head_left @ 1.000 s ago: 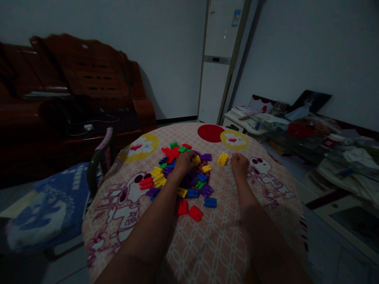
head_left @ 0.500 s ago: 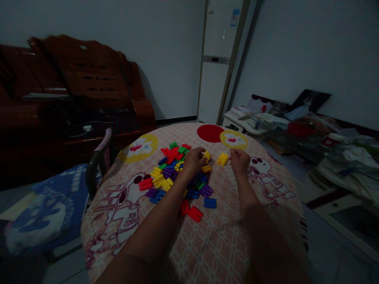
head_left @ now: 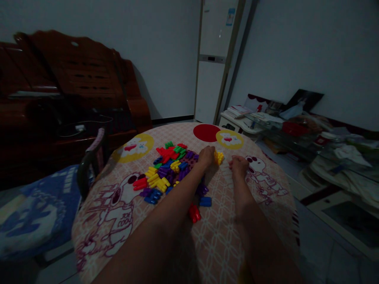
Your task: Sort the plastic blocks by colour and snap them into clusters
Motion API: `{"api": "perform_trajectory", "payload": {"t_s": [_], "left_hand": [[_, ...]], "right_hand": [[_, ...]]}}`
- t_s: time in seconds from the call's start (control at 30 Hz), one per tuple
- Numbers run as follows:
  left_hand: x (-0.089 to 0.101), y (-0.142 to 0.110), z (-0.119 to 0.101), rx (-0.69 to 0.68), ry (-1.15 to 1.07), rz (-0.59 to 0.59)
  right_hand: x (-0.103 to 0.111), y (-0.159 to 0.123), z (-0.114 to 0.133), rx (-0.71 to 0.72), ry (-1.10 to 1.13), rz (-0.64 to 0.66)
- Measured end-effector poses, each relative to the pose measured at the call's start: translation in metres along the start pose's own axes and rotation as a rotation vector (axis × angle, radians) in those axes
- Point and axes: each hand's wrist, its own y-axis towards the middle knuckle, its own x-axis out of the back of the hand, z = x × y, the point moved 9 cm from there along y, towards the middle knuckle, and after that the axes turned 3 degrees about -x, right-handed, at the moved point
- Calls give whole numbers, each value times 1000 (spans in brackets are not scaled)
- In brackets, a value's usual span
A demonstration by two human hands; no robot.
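My left hand [head_left: 207,155] reaches over the right side of a pile of plastic building blocks, its fingers closed at a small cluster of yellow building blocks [head_left: 219,158]. The fingers hide part of the yellow pieces. A short gap to the right of the cluster, my right hand [head_left: 239,164] is low over the tablecloth with its fingers curled in, and nothing shows in them. Left of my left forearm lie red blocks [head_left: 167,154], yellow blocks [head_left: 156,179] and purple blocks [head_left: 165,172]. A blue block [head_left: 205,202] and a red block [head_left: 194,213] lie nearer me.
The round table has a patterned cloth [head_left: 213,240]. A chair with a blue cushion [head_left: 41,213] stands at the left, before a wooden sofa [head_left: 83,75]. To the right is a cluttered glass-topped cabinet [head_left: 284,130]. A tall white cabinet-like unit [head_left: 211,79] stands in the corner.
My left hand has moved right, bringing its fingers from the pile's edge up to the yellow cluster. My right hand has drawn slightly away from that cluster. The view has shifted a little.
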Motion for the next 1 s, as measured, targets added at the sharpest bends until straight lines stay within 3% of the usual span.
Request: {"api": "perform_trajectory", "payload": {"t_s": [0.17,0.33,0.47,0.57,0.63,0.7,0.83,1.0], "left_hand": [[-6,-3,-5,-24,-19,38],[40,-26,2,-91,-116,-87],[85,-55,53,-31,-103,-73],[101,-77,107,78,-27,22],[99,-87,133,127,-24,108],[92,-92,145,129,-53,165],[81,-88,142,95,-128,134],[82,-84,131,42,-160,99]], "right_hand": [[-2,5,-3,26,-22,13],[-1,5,-4,46,-34,4],[0,3,-3,60,-9,4],[0,3,-4,64,-18,6],[0,3,-3,72,-35,-1],[1,2,-2,82,-41,-5],[1,-3,2,84,-17,3],[1,-3,6,98,3,-9]]}}
